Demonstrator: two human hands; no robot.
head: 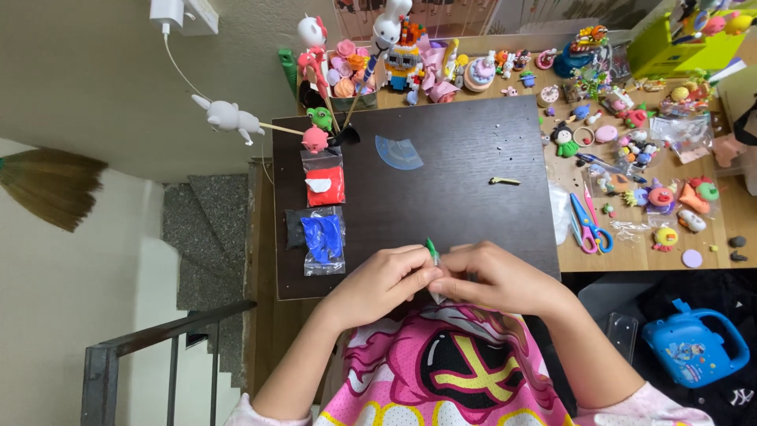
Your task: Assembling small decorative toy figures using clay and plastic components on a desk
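Observation:
My left hand point(384, 282) and my right hand point(490, 278) meet at the near edge of the dark table point(465, 197). Together they pinch a thin green stick-like piece point(432, 252) with a pale lower end; its tip pokes up between my fingers. Both hands have their fingers closed on it. On the table's left side lie a bag of red clay point(324, 185) and a bag of blue clay point(323, 239). A translucent blue fan-shaped piece point(398, 152) and a small yellow-green stick point(504, 181) lie farther back.
A wooden desk point(729, 213) to the right is crowded with several small clay figures, blue and pink scissors point(587, 226) and plastic bags. Figures on sticks point(236, 118) stand at the back left. A blue toy case point(694, 343) lies lower right; stairs drop away left.

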